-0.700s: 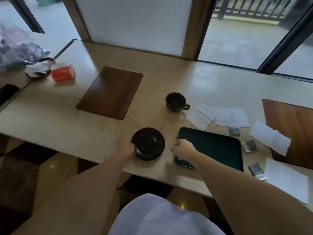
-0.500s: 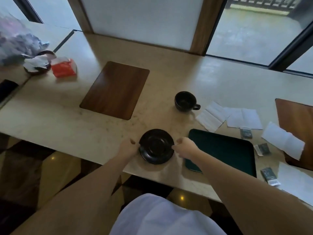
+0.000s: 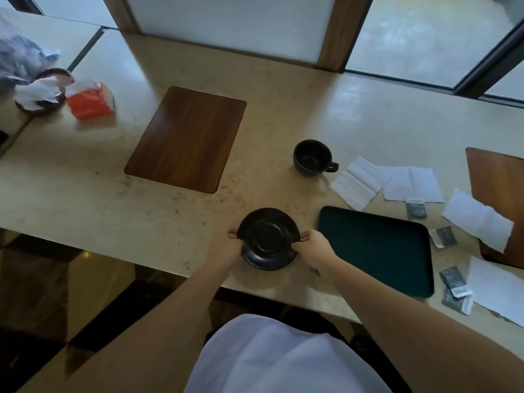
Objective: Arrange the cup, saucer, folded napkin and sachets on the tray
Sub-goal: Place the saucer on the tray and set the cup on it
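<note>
Both hands, left hand (image 3: 226, 249) and right hand (image 3: 314, 248), pinch the black saucer (image 3: 268, 239) by opposite rims. The empty dark tray (image 3: 377, 251) lies just right, nearer the right hand.

Black saucer (image 3: 268, 239) left of dark tray (image 3: 377, 251); cup (image 3: 312, 156) beyond.

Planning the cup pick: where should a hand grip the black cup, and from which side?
Pinch the handle, coming from the right. The black cup stands upright on the counter, apart from the napkins, and its handle juts out sideways to the right, unobstructed.
</note>
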